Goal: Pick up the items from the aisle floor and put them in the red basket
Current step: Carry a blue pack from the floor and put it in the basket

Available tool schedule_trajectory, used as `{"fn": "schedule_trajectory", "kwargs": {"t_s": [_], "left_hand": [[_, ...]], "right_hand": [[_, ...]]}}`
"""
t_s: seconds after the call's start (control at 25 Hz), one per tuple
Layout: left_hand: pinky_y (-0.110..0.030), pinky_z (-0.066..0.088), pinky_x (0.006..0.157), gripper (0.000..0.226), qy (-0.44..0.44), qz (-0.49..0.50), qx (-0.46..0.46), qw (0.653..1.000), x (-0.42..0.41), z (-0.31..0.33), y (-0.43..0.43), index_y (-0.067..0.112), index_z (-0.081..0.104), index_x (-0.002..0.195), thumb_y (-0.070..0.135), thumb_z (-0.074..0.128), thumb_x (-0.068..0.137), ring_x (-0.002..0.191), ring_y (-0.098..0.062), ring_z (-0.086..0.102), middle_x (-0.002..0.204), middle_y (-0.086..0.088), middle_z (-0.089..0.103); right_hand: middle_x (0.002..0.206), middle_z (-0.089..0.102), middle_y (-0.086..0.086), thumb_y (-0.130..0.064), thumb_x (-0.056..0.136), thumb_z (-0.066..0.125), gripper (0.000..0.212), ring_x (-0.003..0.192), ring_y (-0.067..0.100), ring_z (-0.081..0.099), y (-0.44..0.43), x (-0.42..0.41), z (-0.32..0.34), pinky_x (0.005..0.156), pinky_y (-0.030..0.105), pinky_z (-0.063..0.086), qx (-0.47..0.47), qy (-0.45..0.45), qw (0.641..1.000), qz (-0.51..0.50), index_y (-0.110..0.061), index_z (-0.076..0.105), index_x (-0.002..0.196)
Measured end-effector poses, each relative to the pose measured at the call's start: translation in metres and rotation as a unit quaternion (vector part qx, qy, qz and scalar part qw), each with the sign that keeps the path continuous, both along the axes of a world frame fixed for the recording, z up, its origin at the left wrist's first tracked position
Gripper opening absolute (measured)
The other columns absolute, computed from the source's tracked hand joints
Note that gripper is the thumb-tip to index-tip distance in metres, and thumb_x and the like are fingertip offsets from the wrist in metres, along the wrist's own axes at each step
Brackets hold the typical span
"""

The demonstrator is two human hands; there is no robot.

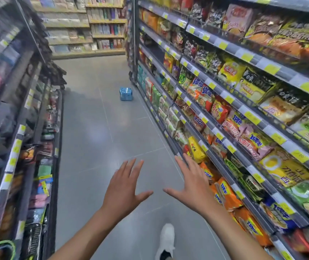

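Two empty hands reach out over a shop aisle, a blue pack lying far ahead on the floor.

The left hand and right hand hang side by side, palms down, each grip apart with fingers spread and nothing in it; the thumbs point toward each other without touching. The blue pack sits on the grey floor, well apart from both hands and near the foot of the right shelves, which are full of snack bags. Darker shelves line the left side. A white shoe shows below, between the forearms. The red basket is out of view.
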State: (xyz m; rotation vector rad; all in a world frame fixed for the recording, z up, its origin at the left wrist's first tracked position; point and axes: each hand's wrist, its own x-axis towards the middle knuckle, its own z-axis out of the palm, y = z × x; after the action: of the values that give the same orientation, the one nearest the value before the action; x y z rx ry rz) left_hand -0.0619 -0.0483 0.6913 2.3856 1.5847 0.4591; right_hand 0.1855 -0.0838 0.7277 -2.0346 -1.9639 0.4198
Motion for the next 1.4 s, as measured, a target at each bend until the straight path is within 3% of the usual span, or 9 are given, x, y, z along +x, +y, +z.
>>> {"fn": "schedule_trajectory", "kwargs": {"t_s": [0.52,0.84,1.04,1.4], "left_hand": [[-0.044,0.023,0.123,0.102,-0.040,0.155,-0.044,0.986,-0.006,-0.010,0.235,0.033,0.014,0.160,0.084,0.047,0.077,0.156,-0.021,0.013,0.169,0.004,0.014],[-0.042,0.020,0.124,0.104,-0.069,0.260,-0.042,0.962,-0.064,-0.027,0.376,0.030,0.016,0.160,0.085,0.043,0.075,0.155,-0.024,0.015,0.169,0.000,0.016],[-0.045,0.024,0.124,0.102,-0.072,0.266,-0.044,0.960,-0.118,-0.036,0.492,0.031,0.015,0.160,0.077,0.057,0.079,0.156,-0.023,0.014,0.169,0.001,0.016],[-0.043,0.022,0.124,0.098,-0.059,0.187,-0.052,0.979,-0.170,-0.014,0.742,0.036,0.011,0.160,0.071,0.061,0.083,0.156,-0.020,0.008,0.169,0.006,0.010]], "right_hand": [[0.172,0.004,-0.006,-0.079,0.079,0.063,0.108,0.158,0.019,0.008,0.290,0.022,-0.019,0.128,0.047,0.013,-0.050,0.032,0.993,0.101,-0.039,0.010,0.163],[0.172,0.006,-0.006,-0.072,0.081,0.068,0.106,0.158,0.016,0.007,0.491,-0.037,-0.022,0.129,0.043,0.012,-0.057,0.043,0.981,0.183,-0.036,0.013,0.164],[0.173,0.005,-0.006,-0.071,0.081,0.068,0.104,0.158,0.018,0.008,0.618,-0.089,-0.028,0.128,0.046,0.015,-0.062,0.045,0.979,0.189,-0.037,0.014,0.163],[0.172,0.007,-0.007,-0.073,0.079,0.068,0.106,0.158,0.020,0.011,0.825,-0.136,-0.029,0.126,0.047,0.021,-0.061,0.080,0.988,0.115,-0.037,0.015,0.163]]}}
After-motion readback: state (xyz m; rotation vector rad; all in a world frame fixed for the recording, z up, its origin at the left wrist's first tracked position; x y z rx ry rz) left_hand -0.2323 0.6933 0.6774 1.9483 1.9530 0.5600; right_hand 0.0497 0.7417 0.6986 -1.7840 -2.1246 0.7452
